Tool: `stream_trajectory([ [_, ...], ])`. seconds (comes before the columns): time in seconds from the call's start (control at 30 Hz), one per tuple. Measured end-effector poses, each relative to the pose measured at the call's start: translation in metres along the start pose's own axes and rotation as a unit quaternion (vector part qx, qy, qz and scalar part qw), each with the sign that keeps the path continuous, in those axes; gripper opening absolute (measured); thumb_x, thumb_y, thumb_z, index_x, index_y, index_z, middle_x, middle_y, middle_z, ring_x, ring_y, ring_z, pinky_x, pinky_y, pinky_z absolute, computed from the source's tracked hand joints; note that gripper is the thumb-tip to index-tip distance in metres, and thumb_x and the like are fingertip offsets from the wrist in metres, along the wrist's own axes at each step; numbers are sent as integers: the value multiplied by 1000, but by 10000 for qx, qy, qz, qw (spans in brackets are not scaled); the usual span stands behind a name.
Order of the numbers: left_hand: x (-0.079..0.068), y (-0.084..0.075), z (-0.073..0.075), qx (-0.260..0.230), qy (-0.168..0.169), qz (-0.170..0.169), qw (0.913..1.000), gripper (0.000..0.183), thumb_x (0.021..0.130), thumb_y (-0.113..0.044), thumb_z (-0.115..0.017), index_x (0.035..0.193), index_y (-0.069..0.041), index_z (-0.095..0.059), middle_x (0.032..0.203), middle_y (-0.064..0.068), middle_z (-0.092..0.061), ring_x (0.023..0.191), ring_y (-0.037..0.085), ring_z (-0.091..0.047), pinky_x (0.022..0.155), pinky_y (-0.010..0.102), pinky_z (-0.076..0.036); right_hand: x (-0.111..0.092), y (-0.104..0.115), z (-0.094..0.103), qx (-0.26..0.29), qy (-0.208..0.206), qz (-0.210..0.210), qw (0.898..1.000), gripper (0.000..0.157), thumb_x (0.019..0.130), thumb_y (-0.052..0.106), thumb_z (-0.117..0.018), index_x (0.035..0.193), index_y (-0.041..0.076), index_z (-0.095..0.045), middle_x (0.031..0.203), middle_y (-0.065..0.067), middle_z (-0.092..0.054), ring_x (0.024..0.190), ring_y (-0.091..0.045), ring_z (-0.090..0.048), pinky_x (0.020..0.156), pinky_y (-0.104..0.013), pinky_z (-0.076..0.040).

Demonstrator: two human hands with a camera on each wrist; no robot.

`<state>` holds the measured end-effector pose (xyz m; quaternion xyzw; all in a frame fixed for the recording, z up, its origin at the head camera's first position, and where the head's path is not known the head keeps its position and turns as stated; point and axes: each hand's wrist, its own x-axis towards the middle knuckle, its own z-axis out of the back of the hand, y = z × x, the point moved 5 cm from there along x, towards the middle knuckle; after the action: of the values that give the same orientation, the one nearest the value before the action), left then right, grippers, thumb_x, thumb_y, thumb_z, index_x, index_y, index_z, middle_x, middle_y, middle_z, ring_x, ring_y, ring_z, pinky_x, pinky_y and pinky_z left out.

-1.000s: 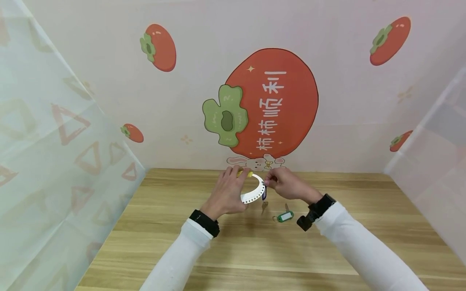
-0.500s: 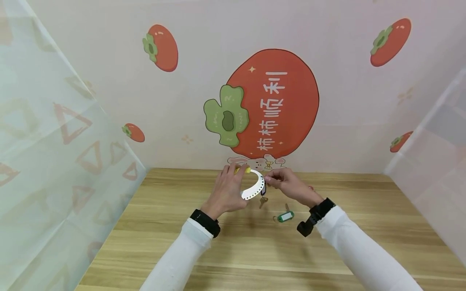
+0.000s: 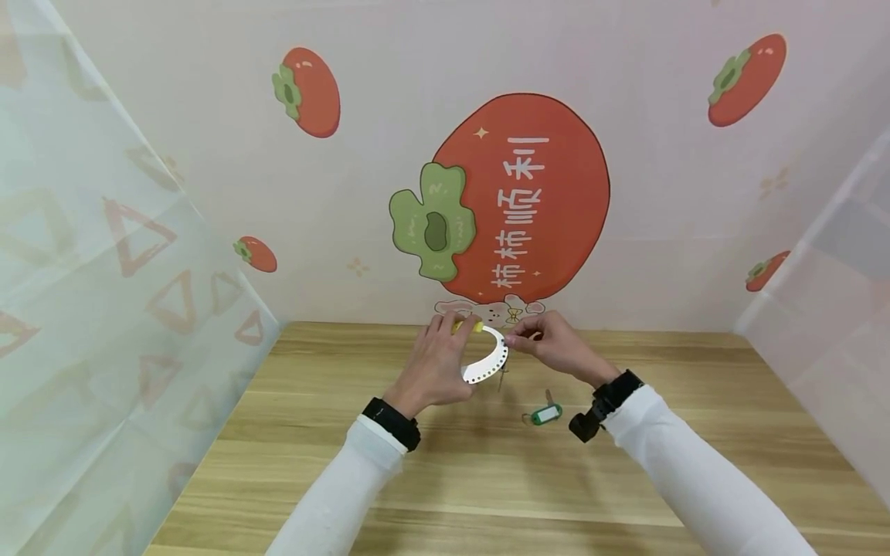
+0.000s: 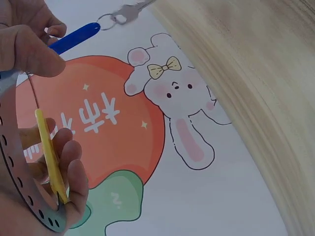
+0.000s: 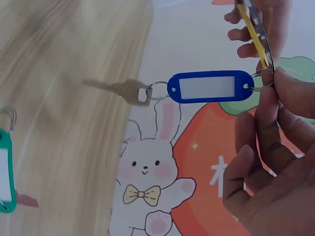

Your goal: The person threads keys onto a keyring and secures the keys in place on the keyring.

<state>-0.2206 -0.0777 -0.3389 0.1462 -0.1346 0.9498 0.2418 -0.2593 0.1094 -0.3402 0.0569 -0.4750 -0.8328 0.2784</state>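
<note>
My left hand [image 3: 436, 367] grips a white curved plate [image 3: 489, 368] with a row of small holes along its outer edge. A yellow bar [image 4: 51, 160] spans the plate's open side, under the fingers. At the plate's right edge, my right hand [image 3: 559, 347] pinches a metal split ring [image 5: 261, 73] between thumb and fingers. From that ring hangs a blue key tag [image 5: 209, 86] with a white label, and a key [image 5: 129, 91] dangles from its other end. Whether the ring passes through a hole is hidden by the fingertips.
A green key tag [image 3: 546, 415] with a ring and a key [image 3: 549, 396] lies on the wooden table [image 3: 445, 494], below the right hand. Behind the table stands a wall [image 3: 660, 232] printed with persimmons and a rabbit.
The right thumb and fingers have shifted slightly at the plate's edge. The hanging blue tag and key have swung and turned, now showing thinner in the head view. The left hand has barely moved.
</note>
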Motion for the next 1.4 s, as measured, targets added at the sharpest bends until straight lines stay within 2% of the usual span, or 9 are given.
stream_trajectory([
  [0.3,0,6,-3,77,149,389,9991,97,63,-31,-90,147,-8,-48,136,18,-49,116,36,-50,95,50,-45,-3,-10,3,-217,-436,-85,9988,18,101,18,-65,104,5,-76,94,-4,-69,82,-23,-60,70,-34,-51],
  [0.47,-2,12,-5,170,163,621,9978,94,63,-30,-90,145,-7,-49,134,19,-51,113,36,-50,96,51,-44,-6,-32,19,-412,-574,-306,9970,18,101,16,-64,106,2,-75,95,-7,-69,84,-24,-60,69,-34,-49],
  [0.63,-4,15,-6,160,200,756,9968,95,63,-29,-90,146,-6,-50,134,22,-52,114,37,-49,98,53,-44,-11,-62,35,-986,-481,-719,9914,15,98,10,-66,104,-2,-73,90,-9,-69,78,-20,-59,67,-32,-49],
  [0.8,-6,16,-7,65,202,845,9962,96,63,-28,-91,146,-4,-50,134,23,-52,113,37,-50,97,53,-44,-13,-91,42,-1778,-238,-1176,9767,14,92,3,-67,100,-7,-71,83,-11,-68,68,-19,-58,61,-32,-48],
  [0.93,-7,16,-8,62,241,864,9960,94,64,-28,-89,146,-5,-50,134,22,-52,112,36,-49,94,51,-45,-14,-113,41,-2432,-88,-1555,9574,15,85,3,-71,97,-6,-72,85,-12,-68,72,-22,-60,65,-38,-52],
  [1.03,-8,16,-8,95,227,854,9960,93,64,-28,-88,146,-6,-50,133,21,-52,111,35,-49,91,50,-46,-15,-125,39,-2884,-56,-1821,9400,10,83,7,-74,82,-1,-69,78,-7,-65,69,-21,-57,63,-39,-50],
  [1.13,-8,17,-8,119,204,829,9963,92,64,-28,-88,145,-6,-51,131,20,-53,110,35,-49,90,49,-47,-16,-135,36,-3171,-107,-2127,9242,26,85,9,-71,63,6,-57,64,-1,-50,60,-18,-47,55,-35,-44],
  [1.27,-8,17,-8,121,232,817,9963,92,64,-29,-88,145,-6,-51,131,20,-53,110,35,-50,90,49,-47,-19,-142,34,-3153,-261,-2417,9173,45,93,13,-67,54,13,-43,59,2,-35,54,-17,-40,51,-33,-38],
  [1.4,-9,18,-8,117,254,837,9961,93,64,-29,-88,146,-5,-51,132,21,-53,112,35,-50,91,49,-47,-19,-143,35,-3056,-463,-2402,9202,40,96,13,-62,58,10,-52,61,-1,-44,56,-19,-45,51,-34,-41],
])
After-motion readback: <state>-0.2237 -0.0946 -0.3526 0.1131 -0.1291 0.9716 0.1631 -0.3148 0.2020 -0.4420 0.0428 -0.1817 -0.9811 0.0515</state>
